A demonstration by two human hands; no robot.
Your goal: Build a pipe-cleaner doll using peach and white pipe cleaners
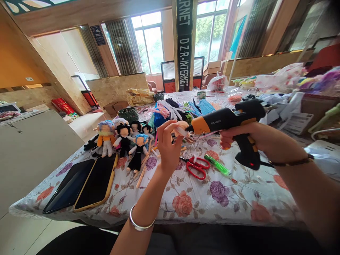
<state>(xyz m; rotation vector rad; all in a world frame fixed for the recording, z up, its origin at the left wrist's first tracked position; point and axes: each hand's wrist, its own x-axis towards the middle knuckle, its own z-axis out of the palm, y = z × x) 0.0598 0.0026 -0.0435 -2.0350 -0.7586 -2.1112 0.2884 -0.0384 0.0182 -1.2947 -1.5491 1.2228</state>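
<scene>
Floral tablecloth (239,198): two phones (69,186) (97,182), one glue gun (228,118) (one peach piece (182,126))

Silver bangle (141,224) by left hand (168,145), dark bracelet (290,163) by right hand (239,136).

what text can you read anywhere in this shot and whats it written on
"GEAOPU", or close to it: side of the glue gun in the right hand.
"D Z R-INTERNET": vertical dark banner on the pillar, with a cut-off "ERNET" above.
Dark wall sign by the curtains and small wall label: too small to read.
No text on the peach piece in the left hand.
</scene>
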